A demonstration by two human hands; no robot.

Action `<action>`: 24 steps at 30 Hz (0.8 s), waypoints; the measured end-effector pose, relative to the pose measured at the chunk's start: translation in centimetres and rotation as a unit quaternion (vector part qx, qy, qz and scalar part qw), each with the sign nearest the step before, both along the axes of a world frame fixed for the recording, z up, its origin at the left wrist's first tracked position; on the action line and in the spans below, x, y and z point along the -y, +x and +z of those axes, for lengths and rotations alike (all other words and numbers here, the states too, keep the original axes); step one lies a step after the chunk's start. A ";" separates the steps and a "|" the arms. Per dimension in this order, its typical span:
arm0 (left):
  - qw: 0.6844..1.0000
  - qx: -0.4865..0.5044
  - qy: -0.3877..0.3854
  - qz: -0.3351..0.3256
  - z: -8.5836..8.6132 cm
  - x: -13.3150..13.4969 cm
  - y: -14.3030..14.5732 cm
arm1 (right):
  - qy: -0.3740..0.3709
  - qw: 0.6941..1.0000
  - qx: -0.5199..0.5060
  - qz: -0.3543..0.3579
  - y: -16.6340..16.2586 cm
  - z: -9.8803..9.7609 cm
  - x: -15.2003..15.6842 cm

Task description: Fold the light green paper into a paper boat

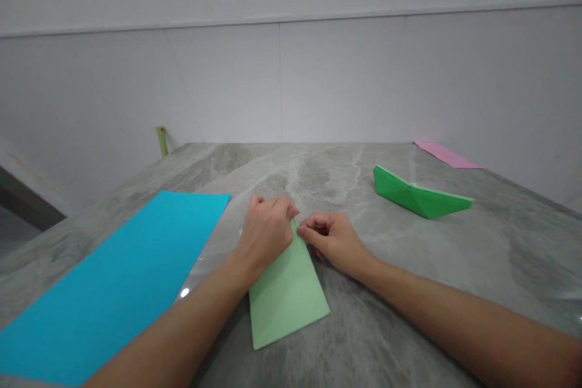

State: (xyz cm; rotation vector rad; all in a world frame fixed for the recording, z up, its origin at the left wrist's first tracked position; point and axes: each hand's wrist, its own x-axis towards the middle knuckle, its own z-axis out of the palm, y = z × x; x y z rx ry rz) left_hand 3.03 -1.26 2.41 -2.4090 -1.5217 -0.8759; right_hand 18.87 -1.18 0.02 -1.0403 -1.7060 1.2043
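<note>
A folded light green paper sheet (pixel 286 294) lies on the grey marble table (pixel 409 267) in front of me. My left hand (pixel 266 230) rests on its far end with fingers curled down, pressing the paper. My right hand (pixel 330 239) sits just right of it, fingers pinched together at the sheet's top right corner. Both hands nearly touch above the paper's far edge.
A large blue sheet (pixel 113 288) lies to the left. A folded dark green paper boat (pixel 418 194) stands at the right, a pink sheet (pixel 448 156) behind it near the wall. A small green object (pixel 162 140) stands at the table's far left corner.
</note>
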 end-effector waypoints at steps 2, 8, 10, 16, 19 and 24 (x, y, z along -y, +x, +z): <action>0.999 0.008 -0.007 0.034 0.0 -0.4 -0.5 | -0.022 1.000 0.015 0.013 -0.1 0.0 0.0; 0.987 0.045 -0.044 0.149 0.4 -1.4 -2.2 | -0.039 0.996 0.067 0.039 -0.1 0.0 0.2; 0.981 0.063 -0.051 0.174 0.4 -1.7 -2.6 | -0.039 0.995 0.076 0.049 -0.1 0.1 0.2; 0.962 0.118 -0.058 0.239 0.1 -2.8 -4.4 | -0.032 0.994 0.084 0.064 0.0 0.1 0.2; 0.952 0.141 -0.051 0.267 0.2 -3.4 -5.8 | -0.040 0.993 0.080 0.073 0.2 0.1 0.3; 0.955 0.150 -0.042 0.254 0.3 -3.6 -6.2 | -0.051 0.999 -0.003 -0.006 0.5 0.2 -0.1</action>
